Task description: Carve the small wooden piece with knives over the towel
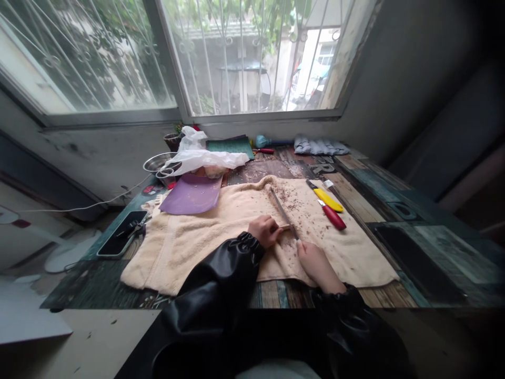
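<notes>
My left hand [264, 231] is closed around a small reddish-brown wooden piece [284, 228], pressing it down near the middle of the cream towel [213, 247]. In my right hand [315, 265] is the near end of a long, thin metal file [279, 205], which points away and to the left. The file crosses the tip of the wooden piece and appears to touch it. Brown shavings [290, 196] lie scattered on the towel around the file. To the right rest a red-handled knife [333, 216] and a yellow-handled tool [329, 200].
A purple sheet [192, 195] covers the towel's far left. Behind it are a white plastic bag [213, 159], a metal bowl [154, 162] and a green mat [230, 147]. A phone [121, 235] with keys on it lies left. A grey bundle [320, 146] sits below the window.
</notes>
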Action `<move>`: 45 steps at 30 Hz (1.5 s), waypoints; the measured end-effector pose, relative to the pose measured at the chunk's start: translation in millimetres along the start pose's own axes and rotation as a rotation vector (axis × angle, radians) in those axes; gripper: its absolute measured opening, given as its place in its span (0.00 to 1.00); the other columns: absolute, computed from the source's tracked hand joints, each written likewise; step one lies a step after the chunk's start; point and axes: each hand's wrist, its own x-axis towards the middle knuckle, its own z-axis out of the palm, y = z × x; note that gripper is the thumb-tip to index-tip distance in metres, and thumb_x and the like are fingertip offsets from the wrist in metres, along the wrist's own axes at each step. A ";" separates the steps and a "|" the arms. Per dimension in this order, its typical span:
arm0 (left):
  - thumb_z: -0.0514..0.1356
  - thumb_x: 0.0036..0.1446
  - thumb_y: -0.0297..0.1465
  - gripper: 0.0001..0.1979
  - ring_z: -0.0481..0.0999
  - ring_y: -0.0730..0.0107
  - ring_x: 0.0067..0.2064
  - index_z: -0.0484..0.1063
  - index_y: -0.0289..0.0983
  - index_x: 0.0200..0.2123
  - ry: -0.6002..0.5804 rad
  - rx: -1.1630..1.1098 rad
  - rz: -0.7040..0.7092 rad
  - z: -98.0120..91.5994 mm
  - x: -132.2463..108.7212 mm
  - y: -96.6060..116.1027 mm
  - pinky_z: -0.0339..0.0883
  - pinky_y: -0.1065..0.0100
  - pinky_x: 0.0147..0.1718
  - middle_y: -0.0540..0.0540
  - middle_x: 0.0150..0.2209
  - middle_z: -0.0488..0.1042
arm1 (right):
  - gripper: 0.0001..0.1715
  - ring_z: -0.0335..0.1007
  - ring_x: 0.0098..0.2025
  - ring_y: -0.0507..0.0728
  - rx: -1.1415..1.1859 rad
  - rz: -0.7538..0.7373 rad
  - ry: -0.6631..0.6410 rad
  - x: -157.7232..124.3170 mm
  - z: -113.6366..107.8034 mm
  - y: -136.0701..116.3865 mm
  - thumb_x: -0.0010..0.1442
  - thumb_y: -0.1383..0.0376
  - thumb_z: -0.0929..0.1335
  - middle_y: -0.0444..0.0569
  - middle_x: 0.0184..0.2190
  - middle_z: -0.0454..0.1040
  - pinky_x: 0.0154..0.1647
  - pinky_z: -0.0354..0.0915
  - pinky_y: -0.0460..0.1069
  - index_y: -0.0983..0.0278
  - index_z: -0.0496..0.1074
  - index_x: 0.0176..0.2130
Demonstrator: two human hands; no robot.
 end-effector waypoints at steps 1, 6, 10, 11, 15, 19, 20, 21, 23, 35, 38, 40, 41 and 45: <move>0.56 0.49 0.37 0.09 0.67 0.73 0.31 0.67 0.37 0.23 0.001 0.003 0.008 0.6 -0.6 0.6 0.60 0.72 0.29 0.49 0.26 0.68 | 0.25 0.66 0.31 0.54 -0.004 -0.002 0.006 5.1 -0.9 -1.8 0.59 0.61 0.51 0.56 0.29 0.73 0.30 0.53 0.46 0.68 0.71 0.31; 0.55 0.49 0.38 0.10 0.67 0.73 0.31 0.67 0.37 0.23 0.034 0.038 -0.092 2.1 0.3 1.0 0.60 0.71 0.29 0.49 0.27 0.68 | 0.25 0.65 0.31 0.54 0.001 -0.019 0.010 14.1 -3.1 -7.6 0.59 0.61 0.51 0.56 0.30 0.73 0.30 0.53 0.45 0.68 0.71 0.31; 0.54 0.50 0.38 0.10 0.67 0.73 0.30 0.66 0.37 0.23 0.039 0.027 -0.144 0.1 2.3 0.6 0.59 0.71 0.28 0.49 0.27 0.68 | 0.26 0.64 0.28 0.53 0.025 0.013 -0.011 -2.9 1.7 1.0 0.59 0.60 0.51 0.54 0.26 0.72 0.28 0.52 0.45 0.67 0.71 0.30; 0.55 0.49 0.38 0.10 0.67 0.73 0.30 0.66 0.37 0.23 0.035 0.017 -0.130 -0.5 2.1 1.2 0.60 0.71 0.28 0.49 0.27 0.68 | 0.26 0.64 0.27 0.53 0.020 0.022 -0.006 -5.5 2.6 2.9 0.59 0.60 0.51 0.54 0.26 0.72 0.28 0.52 0.45 0.67 0.71 0.29; 0.55 0.49 0.37 0.09 0.67 0.73 0.32 0.66 0.38 0.23 0.004 0.000 -0.058 -1.9 0.2 5.5 0.60 0.71 0.29 0.49 0.26 0.68 | 0.26 0.64 0.28 0.53 0.001 0.010 0.011 2.3 0.7 0.2 0.59 0.60 0.51 0.55 0.28 0.72 0.28 0.52 0.45 0.68 0.71 0.29; 0.55 0.49 0.38 0.10 0.67 0.72 0.32 0.67 0.37 0.23 0.032 0.021 -0.161 -1.2 0.9 5.2 0.59 0.71 0.29 0.49 0.26 0.68 | 0.25 0.64 0.28 0.52 0.019 -0.009 0.007 11.2 -3.0 -5.7 0.59 0.61 0.51 0.54 0.27 0.72 0.28 0.52 0.45 0.68 0.71 0.30; 0.55 0.49 0.38 0.10 0.67 0.73 0.31 0.67 0.37 0.23 0.036 0.022 -0.182 -0.8 1.4 4.2 0.59 0.71 0.28 0.49 0.26 0.68 | 0.25 0.64 0.28 0.52 0.021 -0.010 0.005 9.5 -2.8 -4.8 0.59 0.60 0.51 0.53 0.27 0.72 0.28 0.52 0.45 0.67 0.71 0.30; 0.55 0.49 0.38 0.10 0.67 0.73 0.31 0.67 0.37 0.23 0.040 0.020 -0.193 -0.6 1.9 3.2 0.59 0.71 0.28 0.49 0.27 0.68 | 0.25 0.64 0.28 0.52 0.023 -0.009 0.001 6.5 -2.4 -3.1 0.59 0.60 0.51 0.53 0.27 0.72 0.28 0.52 0.45 0.67 0.71 0.30; 0.55 0.49 0.38 0.10 0.66 0.73 0.30 0.67 0.37 0.23 0.040 0.009 -0.181 -0.2 2.1 1.8 0.59 0.71 0.28 0.49 0.27 0.68 | 0.25 0.64 0.27 0.52 0.027 0.003 -0.008 -0.2 -1.3 1.1 0.59 0.60 0.51 0.53 0.26 0.72 0.28 0.52 0.45 0.67 0.71 0.29; 0.55 0.49 0.38 0.10 0.66 0.74 0.31 0.67 0.38 0.24 0.029 0.008 -0.158 0.5 -0.2 1.9 0.59 0.71 0.28 0.49 0.27 0.68 | 0.24 0.62 0.25 0.52 0.032 -0.032 -0.064 0.8 -13.7 5.6 0.58 0.61 0.52 0.50 0.23 0.70 0.26 0.50 0.44 0.66 0.69 0.25; 0.55 0.50 0.37 0.09 0.66 0.74 0.31 0.67 0.37 0.23 0.035 0.006 -0.070 1.8 -1.1 1.2 0.59 0.71 0.29 0.49 0.27 0.68 | 0.24 0.62 0.26 0.52 0.007 -0.026 -0.057 -1.3 -14.7 7.9 0.58 0.60 0.52 0.51 0.23 0.70 0.26 0.50 0.45 0.66 0.69 0.25; 0.55 0.50 0.37 0.09 0.66 0.73 0.31 0.67 0.37 0.23 0.033 0.010 -0.036 2.2 -2.0 1.9 0.60 0.72 0.29 0.49 0.26 0.67 | 0.24 0.62 0.26 0.52 -0.002 -0.023 -0.048 3.9 -14.3 4.6 0.58 0.60 0.52 0.52 0.23 0.70 0.26 0.50 0.45 0.66 0.69 0.26; 0.55 0.50 0.37 0.09 0.66 0.73 0.31 0.67 0.37 0.23 0.027 0.013 -0.026 2.1 -2.4 2.5 0.60 0.71 0.29 0.49 0.26 0.67 | 0.24 0.62 0.26 0.52 -0.001 -0.023 -0.049 7.4 -13.8 2.4 0.58 0.61 0.52 0.52 0.23 0.70 0.26 0.50 0.45 0.66 0.69 0.26; 0.56 0.48 0.37 0.09 0.67 0.73 0.31 0.67 0.38 0.23 0.018 0.013 -0.016 0.8 -2.4 3.8 0.60 0.71 0.28 0.49 0.26 0.68 | 0.24 0.62 0.26 0.52 0.007 -0.031 -0.039 11.7 -11.4 -1.1 0.59 0.61 0.52 0.51 0.24 0.70 0.27 0.50 0.45 0.66 0.69 0.26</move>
